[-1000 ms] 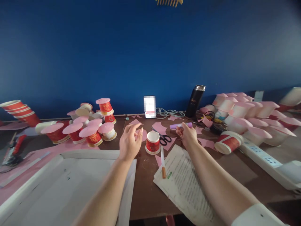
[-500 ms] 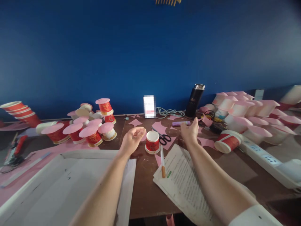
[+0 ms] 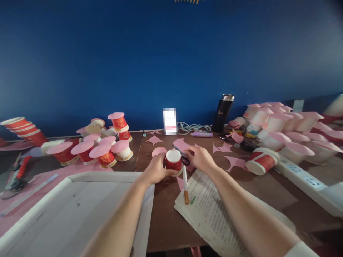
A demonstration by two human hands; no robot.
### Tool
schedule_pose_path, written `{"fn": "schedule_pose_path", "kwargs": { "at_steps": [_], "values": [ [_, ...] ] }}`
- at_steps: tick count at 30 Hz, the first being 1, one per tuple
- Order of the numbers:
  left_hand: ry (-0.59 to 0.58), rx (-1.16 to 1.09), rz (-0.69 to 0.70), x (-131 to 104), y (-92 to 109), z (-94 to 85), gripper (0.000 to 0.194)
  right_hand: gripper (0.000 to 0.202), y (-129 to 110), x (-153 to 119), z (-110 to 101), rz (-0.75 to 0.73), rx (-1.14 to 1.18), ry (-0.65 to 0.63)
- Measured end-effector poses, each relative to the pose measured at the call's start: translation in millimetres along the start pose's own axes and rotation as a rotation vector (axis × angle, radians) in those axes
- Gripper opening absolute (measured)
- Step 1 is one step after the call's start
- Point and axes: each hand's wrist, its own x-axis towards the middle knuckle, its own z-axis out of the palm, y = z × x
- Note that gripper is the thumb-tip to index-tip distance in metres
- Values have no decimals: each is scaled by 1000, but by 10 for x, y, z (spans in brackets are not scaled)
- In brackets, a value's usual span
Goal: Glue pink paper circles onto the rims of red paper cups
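A small red paper cup piece (image 3: 173, 160) with a white top stands at the middle of the table. My left hand (image 3: 156, 168) grips it from the left side, the thumb across its front. My right hand (image 3: 200, 158) is just right of the cup, by the handles of the black scissors (image 3: 184, 160); its fingers are drawn together, and what they hold, if anything, is hidden. A pink paper disc (image 3: 159, 151) lies behind my left hand. The white pen with an orange end (image 3: 185, 185) lies in front of the scissors.
Cups with pink discs (image 3: 103, 153) stand at the left, behind a white tray (image 3: 104, 176). A black flask (image 3: 222, 114), a purple tube (image 3: 202, 134), pink scraps (image 3: 234, 162), a power strip (image 3: 302, 176), printed sheets (image 3: 209, 207) and more cups (image 3: 278, 123) are at the right.
My left hand has moved right and closed on the red cup. My right hand has come in leftward from the purple tube to the scissors, and the tube now lies slightly further back.
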Motion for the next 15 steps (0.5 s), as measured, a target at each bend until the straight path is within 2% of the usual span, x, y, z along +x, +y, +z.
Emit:
{"fn": "schedule_pose_path", "kwargs": {
  "at_steps": [2,4,6,9,11,13,15],
  "values": [
    [-40,-19,-43,10,40,-3,51,23,2,0,15,-11,-1,1],
    [17,-49,-82,26,86,-54,50,23,-8,-3,37,-16,-6,14],
    [193,-48,-142,50,96,-153,48,23,-29,-7,65,7,-18,27],
    [625,82,-283,90,6,-338,53,22,-65,-17,112,46,-36,33],
    [791,191,-366,108,-91,-436,56,22,-84,-26,144,17,-32,51],
    [832,240,-430,116,-161,-488,56,22,-100,-34,174,-35,-12,73],
    [784,205,-443,116,-172,-498,54,23,-116,-44,202,-75,12,69]
  ]
}}
